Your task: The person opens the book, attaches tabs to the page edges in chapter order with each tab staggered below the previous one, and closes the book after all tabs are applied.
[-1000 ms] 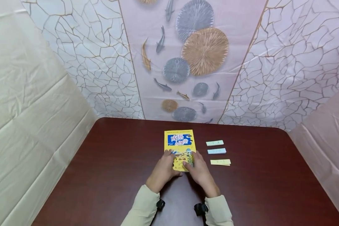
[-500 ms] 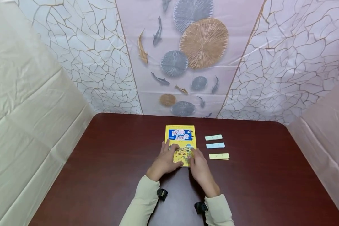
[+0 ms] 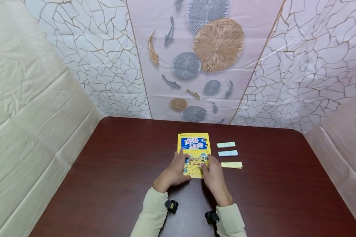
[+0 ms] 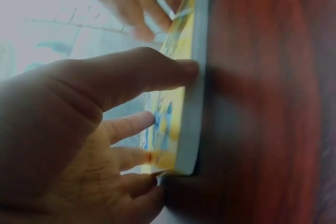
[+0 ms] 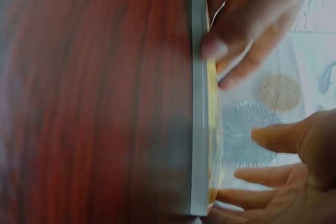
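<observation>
A yellow paperback book (image 3: 195, 161) with a blue title panel lies flat on the dark red-brown table. At its lower left is my left hand (image 3: 172, 171), its thumb (image 4: 173, 72) against the near page edge and its fingers on the cover and left edge. My right hand (image 3: 215, 174) lies along the right edge, fingers extended at that side. In the right wrist view its thumb (image 5: 278, 136) is raised apart from the cover. Both hands partly cover the lower half of the book.
Right of the book are three small stacks of paper strips: green (image 3: 226, 144), blue (image 3: 227, 153) and yellow (image 3: 231, 165). A patterned cloth (image 3: 195, 82) hangs behind the table (image 3: 130, 158), with pale cloth at both sides.
The book has slid a little to the right, closer to the paper strips, with both hands on it. My left fingers have shifted along its left side. The head view has tilted slightly.
</observation>
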Motion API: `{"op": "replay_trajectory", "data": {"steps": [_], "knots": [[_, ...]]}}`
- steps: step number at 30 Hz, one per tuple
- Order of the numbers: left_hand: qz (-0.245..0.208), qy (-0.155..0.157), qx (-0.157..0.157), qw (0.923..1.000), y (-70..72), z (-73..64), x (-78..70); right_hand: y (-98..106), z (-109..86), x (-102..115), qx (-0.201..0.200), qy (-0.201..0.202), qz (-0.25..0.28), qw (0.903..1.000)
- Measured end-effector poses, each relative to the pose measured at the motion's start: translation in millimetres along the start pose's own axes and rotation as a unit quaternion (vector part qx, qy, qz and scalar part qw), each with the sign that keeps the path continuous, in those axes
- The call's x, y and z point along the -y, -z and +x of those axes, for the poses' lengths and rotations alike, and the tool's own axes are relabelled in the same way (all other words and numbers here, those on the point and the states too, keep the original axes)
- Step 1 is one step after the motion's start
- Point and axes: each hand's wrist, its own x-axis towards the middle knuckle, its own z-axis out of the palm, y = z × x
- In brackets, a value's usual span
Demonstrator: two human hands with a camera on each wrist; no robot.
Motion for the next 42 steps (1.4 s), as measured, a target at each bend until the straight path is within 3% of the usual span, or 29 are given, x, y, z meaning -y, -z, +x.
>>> {"op": "replay_trajectory", "data": {"steps": [4,9,13,15,18,20,21,23,25,26,28,30,34,37,40,42], "knots": [[-0.003,-0.001,0.010,0.9999,4.0,1.9,2.4,2,1.4,-2,0.013,-0.013,0.021,0.9996],[-0.047,-0.010,0.005,0.9988,5.7,2.3,4.3,5,0.0,0,-0.027,-0.002,0.053,0.9982],[-0.123,-0.024,-0.026,0.9918,8.0,5.0,1.3,18,2.0,9,-0.033,0.000,0.152,0.9878],[-0.165,-0.031,-0.040,0.9850,11.4,7.5,-2.1,25,4.5,17,-0.012,0.008,0.226,0.9741],[-0.244,-0.024,-0.053,0.9680,20.6,11.7,-6.7,28,8.5,27,0.046,0.046,0.313,0.9474],[-0.319,-0.014,-0.059,0.9458,28.2,14.9,-8.1,25,8.4,33,0.090,0.072,0.336,0.9346],[-0.350,-0.008,-0.063,0.9345,32.3,15.6,-8.9,22,8.0,35,0.108,0.084,0.331,0.9337],[-0.404,0.007,-0.067,0.9125,39.5,16.1,-9.4,16,5.3,37,0.129,0.104,0.285,0.9441],[-0.437,0.012,-0.064,0.8970,46.4,14.3,-10.5,8,2.8,40,0.149,0.125,0.242,0.9506],[-0.442,0.012,-0.065,0.8944,49.5,13.4,-10.6,6,1.9,41,0.159,0.139,0.223,0.9517],[-0.445,0.012,-0.066,0.8928,56.2,10.0,-10.3,1,2.4,44,0.178,0.164,0.190,0.9513],[-0.437,0.015,-0.074,0.8964,63.6,5.4,-6.6,0,6.2,45,0.192,0.183,0.167,0.9494],[-0.406,0.042,-0.108,0.9066,78.4,-6.6,12.5,3,18.9,39,0.166,0.170,0.088,0.9674],[-0.376,0.070,-0.120,0.9161,86.5,-16.2,31.7,3,28.1,28,0.152,0.139,0.046,0.9775],[-0.324,0.111,-0.133,0.9300,88.5,-24.4,49.0,1,35.9,17,0.164,0.124,0.011,0.9786],[-0.264,0.138,-0.148,0.9430,86.7,-27.4,56.9,-1,41.8,12,0.172,0.126,-0.016,0.9768]]}}
